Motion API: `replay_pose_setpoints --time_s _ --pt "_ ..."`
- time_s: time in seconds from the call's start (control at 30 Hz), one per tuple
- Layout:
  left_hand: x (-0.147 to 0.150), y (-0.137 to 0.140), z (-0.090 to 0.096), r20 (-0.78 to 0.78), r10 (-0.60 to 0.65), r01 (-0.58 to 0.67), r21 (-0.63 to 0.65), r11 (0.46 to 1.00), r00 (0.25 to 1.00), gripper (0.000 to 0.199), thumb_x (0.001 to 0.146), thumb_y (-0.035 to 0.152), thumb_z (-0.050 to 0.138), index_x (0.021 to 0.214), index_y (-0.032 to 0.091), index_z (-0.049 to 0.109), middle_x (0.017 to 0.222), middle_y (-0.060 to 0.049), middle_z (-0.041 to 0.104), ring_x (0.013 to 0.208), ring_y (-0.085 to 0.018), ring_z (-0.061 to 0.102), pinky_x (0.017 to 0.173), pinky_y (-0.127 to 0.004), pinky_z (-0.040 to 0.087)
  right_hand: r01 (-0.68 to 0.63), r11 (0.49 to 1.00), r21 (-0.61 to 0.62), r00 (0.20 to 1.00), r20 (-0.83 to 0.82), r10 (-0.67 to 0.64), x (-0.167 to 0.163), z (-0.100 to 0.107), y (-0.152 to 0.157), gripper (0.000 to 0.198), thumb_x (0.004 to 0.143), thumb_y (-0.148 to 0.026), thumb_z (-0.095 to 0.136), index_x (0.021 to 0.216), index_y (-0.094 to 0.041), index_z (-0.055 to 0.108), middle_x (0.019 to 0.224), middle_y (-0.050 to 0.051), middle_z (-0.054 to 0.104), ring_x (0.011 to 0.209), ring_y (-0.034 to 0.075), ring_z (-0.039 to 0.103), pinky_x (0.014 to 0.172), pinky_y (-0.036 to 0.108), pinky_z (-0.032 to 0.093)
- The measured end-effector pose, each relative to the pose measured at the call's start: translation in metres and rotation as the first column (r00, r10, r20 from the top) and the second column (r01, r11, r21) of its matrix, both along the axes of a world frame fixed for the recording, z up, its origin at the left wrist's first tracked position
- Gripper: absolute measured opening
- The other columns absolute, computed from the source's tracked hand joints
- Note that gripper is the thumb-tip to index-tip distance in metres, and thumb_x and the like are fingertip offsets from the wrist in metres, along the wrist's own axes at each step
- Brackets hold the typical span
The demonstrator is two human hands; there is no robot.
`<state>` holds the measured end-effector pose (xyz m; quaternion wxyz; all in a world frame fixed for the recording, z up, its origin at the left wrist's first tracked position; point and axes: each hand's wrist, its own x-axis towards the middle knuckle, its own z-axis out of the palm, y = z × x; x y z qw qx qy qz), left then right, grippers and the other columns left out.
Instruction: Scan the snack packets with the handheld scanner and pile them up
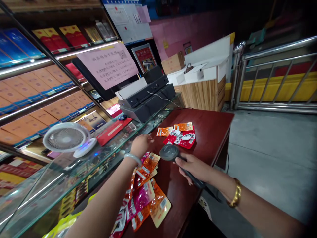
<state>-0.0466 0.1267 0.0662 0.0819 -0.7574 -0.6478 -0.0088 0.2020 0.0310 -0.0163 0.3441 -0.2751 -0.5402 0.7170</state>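
Note:
My right hand [194, 167] is wrapped round the handle of a dark handheld barcode scanner [169, 152], its head pointing left over the reddish-brown table [213, 132]. My left hand [141, 144] is above the table's left edge, slightly blurred, its fingers loosely apart and nothing visible in them. Just beyond both hands lies a small group of snack packets: orange packets [183, 126] and red-and-white packets [184, 137]. Under and beside my left forearm is a larger pile of orange snack packets [158, 201] and magenta snack packets [141, 200], partly hidden by the arm.
A glass counter [81, 175] runs along the left, bearing a white fan [65, 137], a red folder [114, 131] and a dark cash-register unit [148, 99] with cables. Shelves of boxes [32, 82] rise behind. A metal railing [277, 105] stands at the right.

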Motion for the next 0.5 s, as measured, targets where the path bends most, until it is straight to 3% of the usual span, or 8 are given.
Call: replay_pose_setpoints --time_s 0.1,0.17,0.23,0.37,0.5 --pt "0.03 0.048 -0.03 0.089 -0.115 0.115 0.007 0.993 0.989 0.035 0.09 0.027 0.049 0.122 0.022 0.062 0.127 -0.011 0.063 0.117 -0.022 0.058 0.102 -0.03 0.04 0.008 0.996 -0.088 0.999 -0.049 -0.013 0.001 -0.005 0.0 0.059 0.078 -0.076 0.053 0.096 -0.02 0.048 0.052 -0.011 0.05 0.03 0.006 0.043 0.034 0.02 0.044" --pt "0.043 0.074 -0.045 0.087 -0.099 0.102 -0.024 0.995 0.991 0.044 0.09 0.026 0.05 0.134 0.019 0.054 0.142 -0.013 0.051 0.131 -0.023 0.047 0.108 -0.033 0.035 0.022 0.991 -0.13 0.997 -0.071 -0.031 0.001 -0.005 -0.001 0.062 0.077 -0.078 0.052 0.096 -0.02 0.048 0.051 -0.011 0.05 0.029 0.006 0.043 0.034 0.021 0.044" --pt "0.05 0.09 -0.052 0.044 -0.048 0.052 -0.105 0.993 0.998 0.048 0.088 0.033 0.056 0.133 0.016 0.053 0.146 -0.018 0.046 0.137 -0.028 0.04 0.11 -0.038 0.033 0.051 0.985 -0.165 0.995 -0.076 -0.064 0.002 -0.004 -0.002 0.063 0.076 -0.079 0.053 0.098 -0.02 0.049 0.051 -0.011 0.05 0.029 0.007 0.043 0.034 0.021 0.044" --pt "0.046 0.092 -0.051 -0.019 0.068 -0.07 -0.185 0.98 0.998 0.06 0.075 0.052 0.069 0.117 0.01 0.058 0.127 -0.025 0.059 0.123 -0.035 0.053 0.097 -0.041 0.043 0.142 0.974 -0.175 0.985 -0.07 -0.156 0.005 -0.003 -0.005 0.062 0.078 -0.076 0.053 0.104 -0.02 0.05 0.053 -0.011 0.05 0.031 0.007 0.043 0.036 0.021 0.045" --pt "0.027 0.067 -0.04 0.031 0.127 -0.122 -0.127 0.984 0.991 0.053 0.08 0.047 0.065 0.119 0.015 0.051 0.11 -0.018 0.068 0.105 -0.031 0.065 0.085 -0.036 0.047 0.233 0.966 -0.11 0.971 -0.035 -0.238 0.009 0.0 -0.004 0.061 0.078 -0.076 0.053 0.104 -0.021 0.05 0.054 -0.011 0.049 0.032 0.007 0.043 0.036 0.022 0.045"
